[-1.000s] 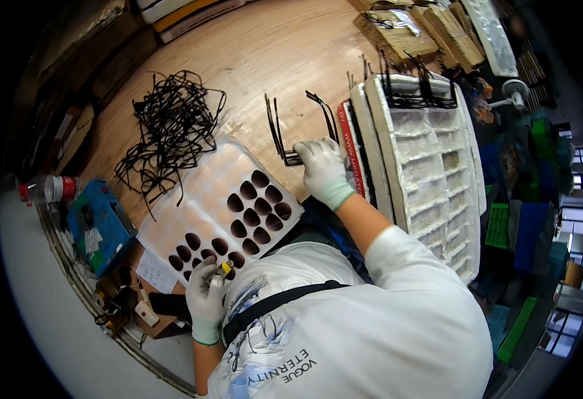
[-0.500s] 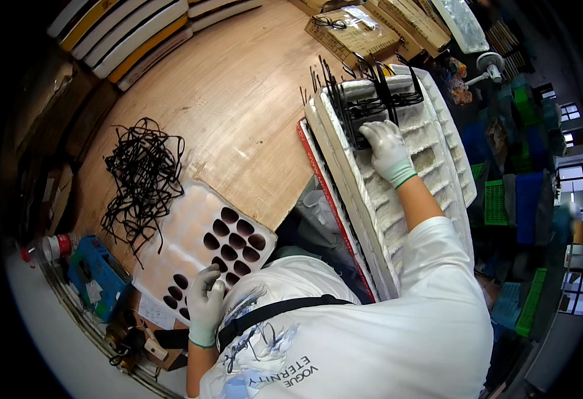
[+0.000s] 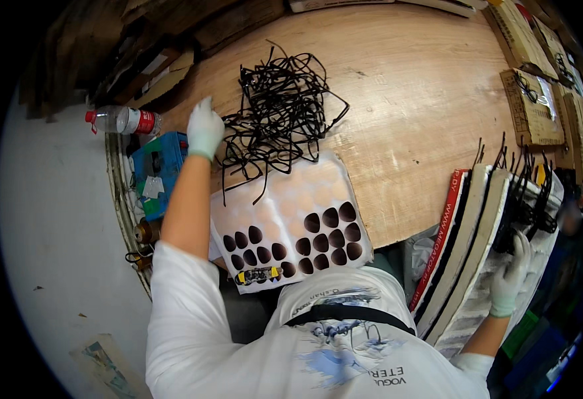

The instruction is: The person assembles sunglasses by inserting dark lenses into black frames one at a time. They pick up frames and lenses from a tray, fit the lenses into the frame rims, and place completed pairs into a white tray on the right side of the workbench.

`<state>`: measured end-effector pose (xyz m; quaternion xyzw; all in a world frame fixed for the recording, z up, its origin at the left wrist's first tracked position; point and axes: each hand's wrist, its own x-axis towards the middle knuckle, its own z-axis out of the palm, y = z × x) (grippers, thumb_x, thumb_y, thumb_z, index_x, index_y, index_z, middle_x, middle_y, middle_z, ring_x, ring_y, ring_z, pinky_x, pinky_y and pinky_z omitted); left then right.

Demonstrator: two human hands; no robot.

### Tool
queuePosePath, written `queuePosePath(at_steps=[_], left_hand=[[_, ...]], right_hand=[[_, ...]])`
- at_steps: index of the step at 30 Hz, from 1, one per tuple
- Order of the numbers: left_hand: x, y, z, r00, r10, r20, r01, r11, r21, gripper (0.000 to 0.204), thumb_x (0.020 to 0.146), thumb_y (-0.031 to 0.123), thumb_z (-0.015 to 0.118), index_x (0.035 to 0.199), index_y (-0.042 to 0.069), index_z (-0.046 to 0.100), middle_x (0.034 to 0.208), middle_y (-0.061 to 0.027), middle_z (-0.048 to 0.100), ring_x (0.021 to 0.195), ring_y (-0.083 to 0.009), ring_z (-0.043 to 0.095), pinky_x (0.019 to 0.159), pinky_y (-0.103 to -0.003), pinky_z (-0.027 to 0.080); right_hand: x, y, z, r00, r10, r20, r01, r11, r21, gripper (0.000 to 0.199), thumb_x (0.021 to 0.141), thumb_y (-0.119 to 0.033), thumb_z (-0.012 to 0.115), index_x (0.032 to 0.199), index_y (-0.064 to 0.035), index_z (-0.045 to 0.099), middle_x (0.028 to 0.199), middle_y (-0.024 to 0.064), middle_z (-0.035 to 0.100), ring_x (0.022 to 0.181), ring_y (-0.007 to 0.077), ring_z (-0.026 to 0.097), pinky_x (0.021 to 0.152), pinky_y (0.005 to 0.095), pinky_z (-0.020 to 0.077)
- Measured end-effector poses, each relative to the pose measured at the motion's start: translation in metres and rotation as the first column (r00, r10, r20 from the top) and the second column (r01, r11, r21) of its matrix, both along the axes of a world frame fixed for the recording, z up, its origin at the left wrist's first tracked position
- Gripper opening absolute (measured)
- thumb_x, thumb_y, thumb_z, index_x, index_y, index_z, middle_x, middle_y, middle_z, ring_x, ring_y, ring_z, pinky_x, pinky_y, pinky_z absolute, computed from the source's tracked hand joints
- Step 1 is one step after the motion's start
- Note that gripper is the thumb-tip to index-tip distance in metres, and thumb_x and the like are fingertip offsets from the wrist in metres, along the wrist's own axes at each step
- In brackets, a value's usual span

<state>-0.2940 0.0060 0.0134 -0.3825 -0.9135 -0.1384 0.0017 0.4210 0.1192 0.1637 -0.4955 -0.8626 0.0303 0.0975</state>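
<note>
My left hand point(image 3: 206, 131), in a white glove, is at the left edge of a tangled heap of black eyeglass frames point(image 3: 281, 110). Its fingers look partly bent, and I cannot make out anything in them. My gloved right hand point(image 3: 511, 276) lies over a white compartment tray point(image 3: 462, 324), fingers stretched out and thumb apart. Its fingertips are close to black frames point(image 3: 527, 216) standing in the tray's far end. In front of my body, dark tinted lenses point(image 3: 336, 238) lie in rows on a pale sheet point(image 3: 285, 193). A yellow-and-black tool point(image 3: 258, 275) rests at its near edge.
A blue bin point(image 3: 162, 166) and a plastic bottle point(image 3: 124, 121) with a red cap stand at the left. Cardboard boxes point(image 3: 534, 110) are at the far right, one with glasses on top. More trays with a red edge point(image 3: 440, 243) lean beside the wooden table point(image 3: 411, 113).
My view has swung left. My left hand has moved from beside the lenses up to the frame heap. My right hand has drawn back slightly from the frames in the tray.
</note>
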Motion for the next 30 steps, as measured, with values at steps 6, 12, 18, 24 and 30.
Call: queuePosePath(at_steps=[6, 12, 18, 24, 30], left_hand=[[-0.074, -0.003, -0.053, 0.963, -0.067, 0.261, 0.235, 0.685, -0.690, 0.044, 0.102, 0.024, 0.043, 0.132, 0.000, 0.063, 0.142, -0.0300, 0.055, 0.128, -0.0437, 0.055, 0.109, -0.048, 0.045], [-0.079, -0.062, -0.007, 0.801, -0.582, 0.136, 0.530, 0.586, -0.613, 0.036, 0.106, 0.024, 0.042, 0.109, -0.002, 0.066, 0.106, -0.0267, 0.068, 0.104, -0.0436, 0.064, 0.091, -0.048, 0.051], [0.033, -0.127, 0.094, 0.921, 0.076, 0.381, -0.183, 0.950, 0.253, 0.035, 0.090, 0.027, 0.072, 0.108, -0.001, 0.064, 0.094, -0.0138, 0.067, 0.085, -0.0220, 0.064, 0.076, -0.036, 0.052], [0.156, -0.251, 0.092, 0.805, -0.199, 0.559, -0.205, 0.791, 0.577, 0.035, 0.099, 0.023, 0.065, 0.120, -0.005, 0.059, 0.098, -0.0068, 0.065, 0.088, -0.0129, 0.061, 0.080, -0.028, 0.051], [0.168, -0.284, 0.094, 0.541, -0.411, 0.734, -0.179, 0.796, 0.578, 0.025, 0.107, 0.016, 0.048, 0.122, -0.004, 0.052, 0.104, -0.0083, 0.065, 0.089, -0.0108, 0.062, 0.081, -0.028, 0.053]], right_hand=[[-0.051, -0.025, 0.007, 0.950, -0.010, -0.311, 0.028, 0.998, 0.053, 0.052, 0.084, 0.011, 0.046, 0.134, 0.0043, 0.056, 0.134, 0.0225, 0.060, 0.128, 0.0389, 0.056, 0.113, 0.0464, 0.0403], [-0.268, -0.065, -0.015, 0.750, 0.394, -0.531, -0.591, 0.759, -0.272, 0.050, 0.069, 0.008, 0.059, 0.118, -0.0020, 0.066, 0.112, 0.0198, 0.066, 0.103, 0.0389, 0.062, 0.093, 0.0455, 0.0502], [-0.408, -0.183, -0.146, 0.649, 0.725, -0.231, -0.719, 0.486, -0.497, 0.032, 0.095, -0.037, 0.063, 0.110, -0.0081, 0.066, 0.107, 0.0135, 0.065, 0.102, 0.0352, 0.065, 0.088, 0.0464, 0.0534], [-0.433, -0.236, -0.173, 0.800, 0.600, 0.021, -0.538, 0.733, -0.416, 0.039, 0.087, -0.030, 0.071, 0.117, -0.0060, 0.063, 0.114, 0.0168, 0.062, 0.107, 0.0385, 0.061, 0.095, 0.0497, 0.0491], [-0.434, -0.255, -0.172, 0.936, 0.207, -0.285, -0.345, 0.702, -0.622, 0.031, 0.085, -0.027, 0.071, 0.103, -0.0017, 0.065, 0.101, 0.0201, 0.067, 0.094, 0.0401, 0.066, 0.082, 0.0452, 0.0526]])
